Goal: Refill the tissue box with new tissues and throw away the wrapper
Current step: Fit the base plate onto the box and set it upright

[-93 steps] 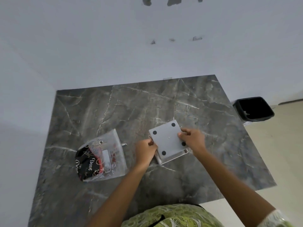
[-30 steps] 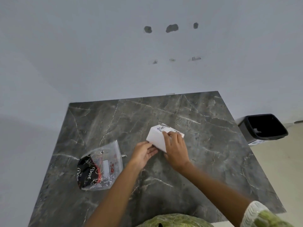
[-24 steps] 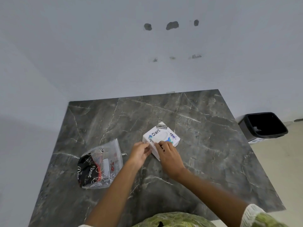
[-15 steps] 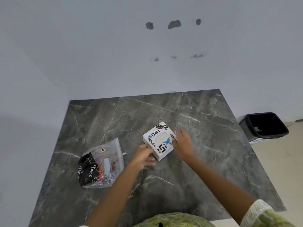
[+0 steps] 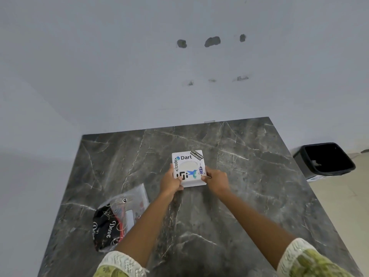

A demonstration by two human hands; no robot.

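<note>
A white square tissue box (image 5: 188, 166) with stickers on its top stands upright on the dark marble table (image 5: 249, 196), its oval opening facing up. My left hand (image 5: 170, 181) grips the box's near left corner, thumb on top. My right hand (image 5: 216, 179) holds its near right corner. A crumpled clear plastic wrapper (image 5: 121, 214) with black and red print lies flat at the table's left, apart from both hands.
A black open bin (image 5: 324, 158) stands on the floor past the table's right edge. A pale wall runs behind and to the left of the table. My green patterned sleeves show at the bottom.
The box was bottom-up with its black feet showing; it has been flipped sticker side up and turned square to me. Both hands now hold its near corners.
</note>
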